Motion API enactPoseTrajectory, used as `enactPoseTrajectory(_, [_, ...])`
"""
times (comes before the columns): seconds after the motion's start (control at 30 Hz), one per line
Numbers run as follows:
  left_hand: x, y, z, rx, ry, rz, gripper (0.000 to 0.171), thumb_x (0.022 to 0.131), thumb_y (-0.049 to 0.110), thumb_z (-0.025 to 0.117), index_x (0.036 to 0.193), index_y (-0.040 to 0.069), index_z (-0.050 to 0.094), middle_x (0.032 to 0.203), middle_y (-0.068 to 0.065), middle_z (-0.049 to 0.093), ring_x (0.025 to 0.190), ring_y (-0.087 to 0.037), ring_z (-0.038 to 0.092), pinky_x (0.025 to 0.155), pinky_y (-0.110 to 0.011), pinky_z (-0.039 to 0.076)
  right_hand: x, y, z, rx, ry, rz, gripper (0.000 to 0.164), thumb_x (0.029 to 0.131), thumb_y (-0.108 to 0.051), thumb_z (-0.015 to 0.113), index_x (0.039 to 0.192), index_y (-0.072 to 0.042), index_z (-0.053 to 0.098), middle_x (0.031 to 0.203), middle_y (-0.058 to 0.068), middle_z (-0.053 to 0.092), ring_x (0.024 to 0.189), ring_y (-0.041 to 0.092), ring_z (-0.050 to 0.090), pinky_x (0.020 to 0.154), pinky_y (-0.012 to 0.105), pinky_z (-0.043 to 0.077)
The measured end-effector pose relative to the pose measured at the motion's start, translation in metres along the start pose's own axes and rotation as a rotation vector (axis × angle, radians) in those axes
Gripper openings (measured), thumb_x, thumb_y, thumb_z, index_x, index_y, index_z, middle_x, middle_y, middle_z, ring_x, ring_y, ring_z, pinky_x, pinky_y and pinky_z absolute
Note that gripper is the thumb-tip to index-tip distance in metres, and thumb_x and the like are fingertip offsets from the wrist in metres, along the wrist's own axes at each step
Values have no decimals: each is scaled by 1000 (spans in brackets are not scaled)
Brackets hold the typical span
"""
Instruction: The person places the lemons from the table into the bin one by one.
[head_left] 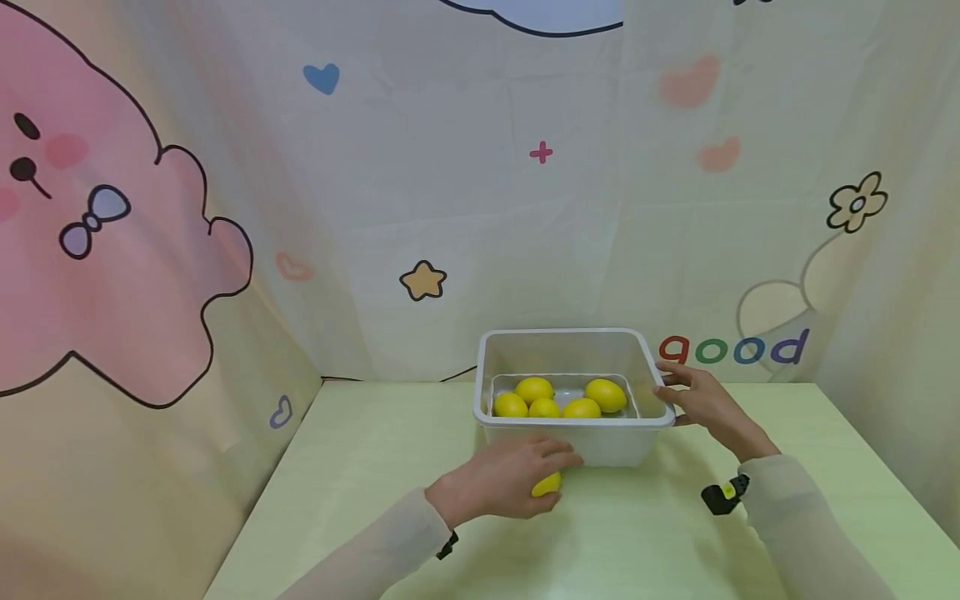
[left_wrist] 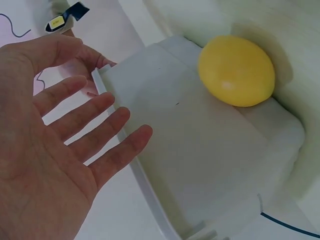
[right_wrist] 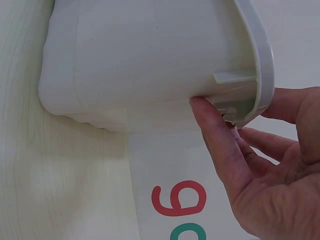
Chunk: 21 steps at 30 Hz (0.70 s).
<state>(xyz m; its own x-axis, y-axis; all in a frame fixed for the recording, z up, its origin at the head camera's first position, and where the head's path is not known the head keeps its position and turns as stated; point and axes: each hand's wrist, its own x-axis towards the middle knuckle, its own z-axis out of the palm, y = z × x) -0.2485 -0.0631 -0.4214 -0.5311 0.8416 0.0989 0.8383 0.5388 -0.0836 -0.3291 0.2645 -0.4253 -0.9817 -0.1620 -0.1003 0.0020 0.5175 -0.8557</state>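
A white plastic bin (head_left: 577, 446) stands on the table, with several yellow lemons (head_left: 534, 390) inside it. Another lemon (left_wrist: 236, 70) lies outside, close against the bin's near wall. My left hand (head_left: 510, 477) is over that lemon in the head view and partly hides it. The left wrist view shows this hand's fingers spread and nearly straight, apart from the lemon. At the bin's right end, my right hand (head_left: 708, 404) holds the rim (right_wrist: 265, 65), one digit on the outer wall and another passing behind the rim.
The pale green table (head_left: 360, 467) carries the bin near its back edge. A printed cloth (head_left: 465, 183) hangs behind and on both sides. Each wrist wears a small black device, as on the right wrist (head_left: 723, 496).
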Motion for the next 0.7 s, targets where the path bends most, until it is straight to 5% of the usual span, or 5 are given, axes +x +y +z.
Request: enactPoseTrajectory(0.7, [2,-15,35,-20,-66,-53,52,93,38,64,142,27,50,145,3,53,132,-17,52,107,-32,47,-3,-1,0,-20,3,-15,70,100,-26,57,155,-3,21,145,33,37,125,52,47,81,44,60])
